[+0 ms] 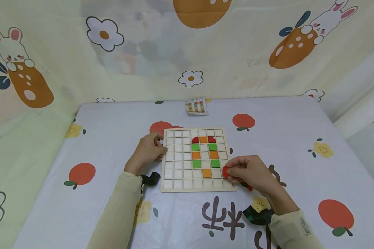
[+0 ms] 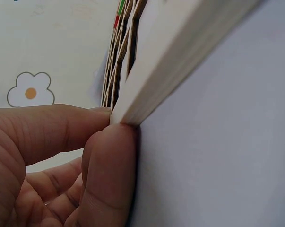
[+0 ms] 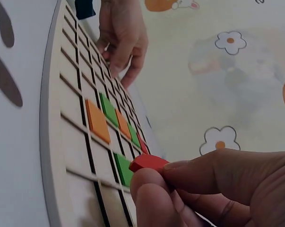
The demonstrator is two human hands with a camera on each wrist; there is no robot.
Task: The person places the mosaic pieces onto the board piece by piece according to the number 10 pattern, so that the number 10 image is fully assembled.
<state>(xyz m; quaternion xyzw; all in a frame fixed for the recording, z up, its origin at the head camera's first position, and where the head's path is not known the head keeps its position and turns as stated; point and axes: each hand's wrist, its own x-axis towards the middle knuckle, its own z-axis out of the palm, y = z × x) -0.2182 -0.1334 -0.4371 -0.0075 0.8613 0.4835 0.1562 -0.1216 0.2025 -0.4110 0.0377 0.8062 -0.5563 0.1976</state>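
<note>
A wooden grid board [image 1: 177, 190] with white square cells lies on the table. Square orange tiles [image 1: 207, 173] and green tiles [image 1: 196, 164] sit in its cells, with red round-cornered tiles [image 1: 195, 140] at the top of the group. My left hand [image 1: 147, 150] pinches the board's left edge between thumb and finger, as the left wrist view [image 2: 104, 165] shows close up. Over the board's right edge, my right hand [image 1: 250, 173] pinches a red tile [image 3: 149, 162] with a rounded side between thumb and fingers. Its fingers hide part of that tile.
A small printed card [image 1: 196, 107] with a coloured grid pattern lies at the back of the table. Partly under my right hand, a red piece [image 1: 247, 186] rests on the tablecloth [image 1: 112, 138]. A patterned curtain [image 1: 149, 62] hangs behind the table.
</note>
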